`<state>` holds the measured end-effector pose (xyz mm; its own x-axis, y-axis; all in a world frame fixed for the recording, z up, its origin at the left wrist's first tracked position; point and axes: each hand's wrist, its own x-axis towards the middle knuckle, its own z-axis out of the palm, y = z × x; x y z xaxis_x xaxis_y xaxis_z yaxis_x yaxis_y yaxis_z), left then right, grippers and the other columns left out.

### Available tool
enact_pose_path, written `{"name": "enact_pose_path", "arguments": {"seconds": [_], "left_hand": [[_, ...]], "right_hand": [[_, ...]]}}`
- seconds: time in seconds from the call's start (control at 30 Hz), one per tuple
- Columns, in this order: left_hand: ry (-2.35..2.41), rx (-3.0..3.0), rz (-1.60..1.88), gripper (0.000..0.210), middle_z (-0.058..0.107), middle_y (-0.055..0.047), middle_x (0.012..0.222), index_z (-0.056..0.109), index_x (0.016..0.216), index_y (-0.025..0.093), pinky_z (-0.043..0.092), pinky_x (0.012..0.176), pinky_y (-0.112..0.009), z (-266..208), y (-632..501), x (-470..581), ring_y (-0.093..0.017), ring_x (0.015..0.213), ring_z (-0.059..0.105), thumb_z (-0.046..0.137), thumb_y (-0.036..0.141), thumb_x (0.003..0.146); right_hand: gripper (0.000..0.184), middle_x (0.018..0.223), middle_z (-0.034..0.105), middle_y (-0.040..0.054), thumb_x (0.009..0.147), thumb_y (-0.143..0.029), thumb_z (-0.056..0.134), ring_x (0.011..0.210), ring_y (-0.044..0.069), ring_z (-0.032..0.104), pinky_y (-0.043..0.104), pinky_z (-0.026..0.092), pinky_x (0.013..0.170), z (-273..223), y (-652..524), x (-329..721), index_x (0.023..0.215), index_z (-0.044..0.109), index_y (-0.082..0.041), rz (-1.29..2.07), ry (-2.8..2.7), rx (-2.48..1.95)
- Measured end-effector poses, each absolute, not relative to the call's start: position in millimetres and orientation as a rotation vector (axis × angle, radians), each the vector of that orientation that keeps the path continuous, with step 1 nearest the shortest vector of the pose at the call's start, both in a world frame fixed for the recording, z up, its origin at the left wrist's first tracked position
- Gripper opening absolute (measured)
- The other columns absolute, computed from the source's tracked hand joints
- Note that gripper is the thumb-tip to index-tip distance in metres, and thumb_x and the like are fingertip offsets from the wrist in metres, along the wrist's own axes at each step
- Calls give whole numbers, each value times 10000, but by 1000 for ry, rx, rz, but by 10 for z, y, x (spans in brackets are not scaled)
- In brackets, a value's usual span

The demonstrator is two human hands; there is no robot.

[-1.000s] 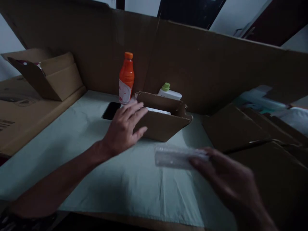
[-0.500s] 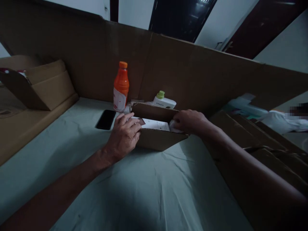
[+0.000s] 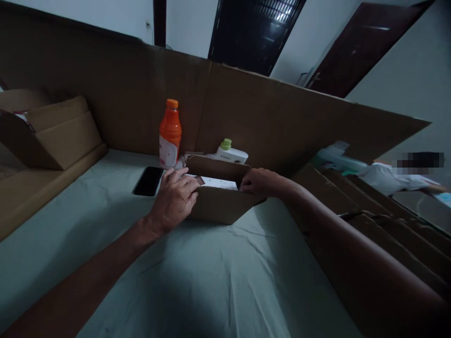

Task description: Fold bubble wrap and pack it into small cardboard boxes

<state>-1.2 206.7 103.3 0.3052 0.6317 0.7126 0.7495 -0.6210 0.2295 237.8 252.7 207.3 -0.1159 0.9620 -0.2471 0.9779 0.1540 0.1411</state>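
Cardboard box (image 3: 218, 206), left hand (image 3: 176, 193) at rim, right hand (image 3: 260, 182) opposite, wide cloth (image 3: 197, 281) nearside

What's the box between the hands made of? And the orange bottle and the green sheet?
Box: dull brown cardboard, judging by its rough cut edges. Orange bottle: probably plastic, slightly shiny, with moulded-looking ridges. Green sheet: matte cloth, perhaps cotton; it shows soft wrinkles.

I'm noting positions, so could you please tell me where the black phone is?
In the head view, the black phone lies left of centre on the pale cloth, beside the left hand and nearer than the orange bottle.
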Motion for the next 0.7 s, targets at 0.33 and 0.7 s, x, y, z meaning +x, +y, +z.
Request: {"name": "enact_pose_path", "arguments": {"seconds": [0.33,0.7], "left_hand": [[-1726,-2371,-1878,773,343,-173,1596,316,1539,248,400,1152,-572,298,1921,-214,-350,1405,461,672,359,863],[-1919,-2613,-2349,681,597,-113,1405,407,1488,222,374,1182,-505,298,2034,427,-298,1320,542,629,364,860]], "right_hand": [[376,883,769,71,839,-437,602,709,215,693,315,521,642,1499,1687,3312,1099,742,-205,-119,2708,2466],[393,938,744,94,852,-473,506,651,207,636,351,509,644,726,1830,3032,1101,617,-189,-704,2728,2588]]}}
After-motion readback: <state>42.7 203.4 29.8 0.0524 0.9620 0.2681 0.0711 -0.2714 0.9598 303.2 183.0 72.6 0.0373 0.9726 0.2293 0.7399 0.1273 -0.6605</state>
